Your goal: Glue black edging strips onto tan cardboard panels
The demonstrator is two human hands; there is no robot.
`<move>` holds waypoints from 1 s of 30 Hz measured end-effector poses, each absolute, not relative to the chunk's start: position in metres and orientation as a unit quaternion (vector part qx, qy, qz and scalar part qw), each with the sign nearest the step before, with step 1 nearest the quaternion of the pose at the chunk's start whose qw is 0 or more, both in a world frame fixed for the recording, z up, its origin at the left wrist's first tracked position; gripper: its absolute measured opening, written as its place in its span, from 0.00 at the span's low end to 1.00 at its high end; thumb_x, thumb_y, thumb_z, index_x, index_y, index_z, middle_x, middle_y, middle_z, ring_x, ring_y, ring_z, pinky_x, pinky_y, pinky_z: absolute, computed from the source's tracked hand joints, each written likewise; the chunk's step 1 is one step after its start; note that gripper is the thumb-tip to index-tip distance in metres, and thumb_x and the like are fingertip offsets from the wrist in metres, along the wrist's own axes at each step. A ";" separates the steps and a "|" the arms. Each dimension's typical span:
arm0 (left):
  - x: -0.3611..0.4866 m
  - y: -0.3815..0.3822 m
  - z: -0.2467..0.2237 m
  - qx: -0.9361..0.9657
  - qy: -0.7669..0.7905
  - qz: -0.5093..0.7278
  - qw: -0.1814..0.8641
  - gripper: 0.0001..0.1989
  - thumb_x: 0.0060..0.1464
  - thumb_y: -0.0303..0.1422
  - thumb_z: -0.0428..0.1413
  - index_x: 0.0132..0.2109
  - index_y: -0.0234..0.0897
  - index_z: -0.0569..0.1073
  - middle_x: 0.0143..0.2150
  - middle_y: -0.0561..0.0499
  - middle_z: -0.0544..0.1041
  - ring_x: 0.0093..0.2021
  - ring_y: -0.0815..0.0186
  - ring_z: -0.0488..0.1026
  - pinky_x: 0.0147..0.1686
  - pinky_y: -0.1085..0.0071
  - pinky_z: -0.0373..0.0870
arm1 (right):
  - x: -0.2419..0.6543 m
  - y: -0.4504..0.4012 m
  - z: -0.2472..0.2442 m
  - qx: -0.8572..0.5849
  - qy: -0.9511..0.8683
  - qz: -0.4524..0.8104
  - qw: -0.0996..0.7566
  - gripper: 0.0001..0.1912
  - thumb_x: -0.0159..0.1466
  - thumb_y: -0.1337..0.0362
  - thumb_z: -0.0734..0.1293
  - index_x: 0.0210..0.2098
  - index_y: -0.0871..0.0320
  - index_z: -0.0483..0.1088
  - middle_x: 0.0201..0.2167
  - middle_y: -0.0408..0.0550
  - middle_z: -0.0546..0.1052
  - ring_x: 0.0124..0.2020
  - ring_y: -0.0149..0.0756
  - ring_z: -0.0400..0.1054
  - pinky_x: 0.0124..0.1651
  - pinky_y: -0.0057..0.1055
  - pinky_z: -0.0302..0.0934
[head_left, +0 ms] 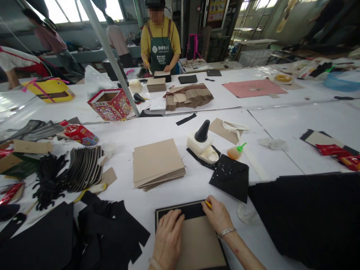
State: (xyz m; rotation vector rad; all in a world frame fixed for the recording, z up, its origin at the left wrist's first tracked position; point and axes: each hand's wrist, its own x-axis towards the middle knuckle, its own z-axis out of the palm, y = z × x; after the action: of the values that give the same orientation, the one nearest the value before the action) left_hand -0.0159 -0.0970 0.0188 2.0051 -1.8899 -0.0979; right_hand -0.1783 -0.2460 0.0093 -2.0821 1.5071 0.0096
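Note:
A brown board point(199, 245) with a black strip point(194, 210) along its far edge and black borders lies at the bottom centre. My left hand point(169, 234) rests on its left part, fingertips pressing the black strip, with nothing visible in the fingers. At the far right corner my right hand point(218, 215) is closed on a yellow tool, of which only a short piece shows. Beyond the board sits a stack of brown boards point(159, 162). A white bottle with a black cone point(201, 140) stands right of that stack, near a speckled black piece point(230, 175).
Black sheets point(312, 213) cover the right side, and black cut pieces point(109, 228) lie at the left. A slanted metal pole point(112, 60) rises beside a red box point(111, 105). Across the table, a person in a green apron point(161, 48) works with both hands.

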 end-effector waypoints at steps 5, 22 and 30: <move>-0.034 -0.103 0.010 0.718 -0.681 0.003 0.146 0.21 0.55 0.32 0.50 0.57 0.43 0.64 0.55 0.53 0.71 0.53 0.60 0.67 0.47 0.64 0.70 | -0.179 -0.249 0.011 -0.775 0.569 0.011 0.274 0.08 0.62 0.60 0.58 0.27 0.54 0.59 0.20 0.42 0.71 0.24 0.34 0.65 0.24 0.27 0.44; -0.024 -0.085 -0.002 0.691 -0.713 0.064 0.103 0.25 0.55 0.33 0.51 0.60 0.43 0.60 0.60 0.51 0.64 0.58 0.58 0.63 0.51 0.61 0.70 | -0.192 -0.199 0.029 -0.921 0.353 0.046 0.160 0.33 0.53 0.78 0.54 0.55 0.50 0.59 0.59 0.41 0.63 0.37 0.35 0.72 0.34 0.30 0.65; 0.000 -0.079 0.007 0.736 -0.666 0.007 0.120 0.28 0.56 0.40 0.50 0.61 0.38 0.56 0.61 0.48 0.63 0.61 0.58 0.58 0.56 0.56 0.62 | -0.220 -0.211 0.036 -0.833 0.512 -0.009 0.208 0.17 0.65 0.64 0.52 0.49 0.58 0.64 0.44 0.52 0.74 0.38 0.42 0.72 0.38 0.35 0.64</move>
State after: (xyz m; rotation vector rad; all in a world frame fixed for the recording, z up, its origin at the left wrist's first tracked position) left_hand 0.0003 -0.0790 0.0071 2.1504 -1.9466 0.0205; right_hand -0.2202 -0.2105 0.0357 -2.3195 1.4251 -0.0241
